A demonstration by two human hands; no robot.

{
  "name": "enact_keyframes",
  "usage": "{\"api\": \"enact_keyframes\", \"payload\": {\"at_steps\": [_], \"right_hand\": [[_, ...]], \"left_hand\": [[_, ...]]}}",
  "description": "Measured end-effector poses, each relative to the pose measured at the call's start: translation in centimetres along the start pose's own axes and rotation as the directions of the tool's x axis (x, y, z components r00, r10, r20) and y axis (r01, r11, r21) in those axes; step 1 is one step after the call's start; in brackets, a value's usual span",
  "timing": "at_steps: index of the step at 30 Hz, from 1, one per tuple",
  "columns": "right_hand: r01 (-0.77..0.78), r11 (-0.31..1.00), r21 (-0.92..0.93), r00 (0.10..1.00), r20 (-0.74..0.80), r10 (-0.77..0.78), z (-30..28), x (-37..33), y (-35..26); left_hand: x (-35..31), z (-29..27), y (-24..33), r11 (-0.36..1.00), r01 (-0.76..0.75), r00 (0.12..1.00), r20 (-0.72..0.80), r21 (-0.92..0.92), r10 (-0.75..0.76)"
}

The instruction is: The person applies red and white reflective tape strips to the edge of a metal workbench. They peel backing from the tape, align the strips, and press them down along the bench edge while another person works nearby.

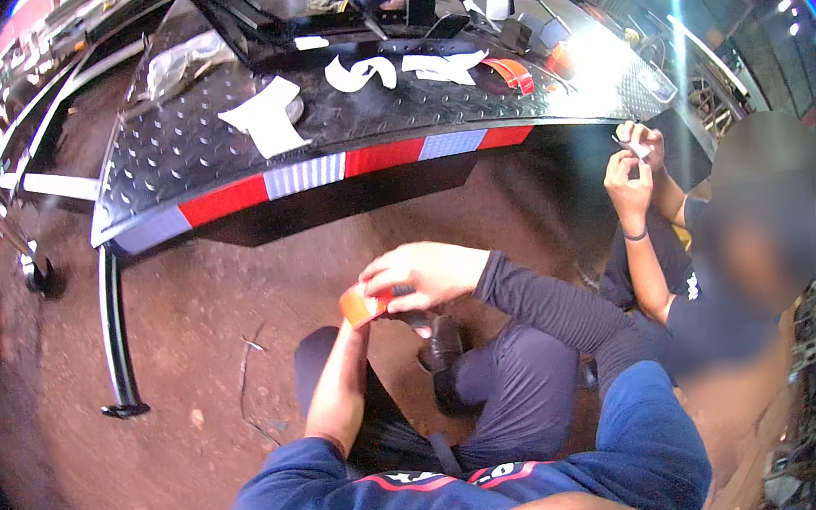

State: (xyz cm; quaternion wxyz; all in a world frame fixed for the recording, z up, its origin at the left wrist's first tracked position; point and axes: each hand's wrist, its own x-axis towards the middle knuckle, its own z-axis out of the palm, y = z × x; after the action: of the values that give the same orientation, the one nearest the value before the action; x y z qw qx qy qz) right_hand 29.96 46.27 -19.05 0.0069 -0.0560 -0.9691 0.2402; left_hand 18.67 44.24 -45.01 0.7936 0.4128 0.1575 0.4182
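There's the short, curved orange tape strip (358, 308), glossy, pale-patched, gripped by the right hand (430, 275)'s fingers over the brown floor (189, 361)! The left hand (349, 344) meets its lower edge, fingers hidden, grip unclear.

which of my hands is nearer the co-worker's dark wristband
Right. Your right hand, fingers on the orange piece, is left of the wristband; your left hand is farther left, at the piece's lower edge.

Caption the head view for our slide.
Left hand and right hand hold an orange strip near a black platform with striped tape.
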Motion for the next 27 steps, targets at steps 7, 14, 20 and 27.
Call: {"api": "enact_keyframes", "payload": {"at_steps": [7, 14, 20, 27], "right_hand": [[-0.228, 0.97, -0.09, 0.965, -0.152, 0.212, -3.0, -1.9, 0.5], [-0.258, 0.965, -0.043, 0.95, -0.193, 0.245, -3.2, -0.7, 1.3], [-0.323, 0.934, -0.153, 0.917, -0.295, 0.269, -1.7, -0.3, 1.8], [-0.243, 0.97, -0.005, 0.854, -0.475, 0.211, -2.4, 0.8, 1.8]], "left_hand": [[2.0, 1.6, 4.4, 0.95, -0.312, 0.934, 0.178, -0.007, 0.309], [1.2, 5.2, 8.8, 0.88, -0.467, 0.826, -0.396, -0.082, 0.402], [0.4, 4.5, 8.5, 0.886, -0.428, 0.637, -0.637, 0.176, 0.434], [-1.6, 8.0, 11.4, 0.875, -0.159, 0.769, -0.499, 0.458, 0.401]]}}
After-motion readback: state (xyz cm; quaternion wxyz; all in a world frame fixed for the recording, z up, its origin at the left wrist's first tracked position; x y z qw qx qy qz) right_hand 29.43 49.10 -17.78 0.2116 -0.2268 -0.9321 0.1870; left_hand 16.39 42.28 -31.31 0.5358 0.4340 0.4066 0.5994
